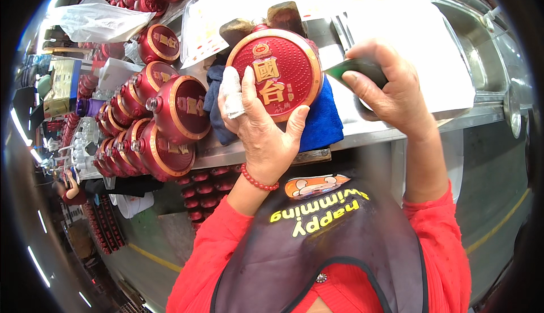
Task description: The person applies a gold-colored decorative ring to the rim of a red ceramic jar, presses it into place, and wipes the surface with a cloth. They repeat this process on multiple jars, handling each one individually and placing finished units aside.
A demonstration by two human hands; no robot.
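Observation:
A round, flat red bottle (292, 58) with a gold rim and raised gold characters lies face up on blue cloths (324, 121), its neck between two worn wooden blocks (285, 17). My left hand (266, 129) holds the bottle at its near left side, fingers stretched over the face and thumb at the lower rim. White wrapping (231, 93) covers some of its fingers. To the right of the bottle, my right hand (394, 89) is closed on a dark green pointed tool (362, 70), whose exact kind I cannot make out. Its tip is close to the bottle's right rim.
Similar red bottles (182, 109) are stacked at the left of the metal-edged worktable (371, 135). A clear plastic bag (96, 18) lies beyond them. White sheets (419, 47) cover the right side, beside a metal sink (473, 30). Another person (71, 188) is at the far left.

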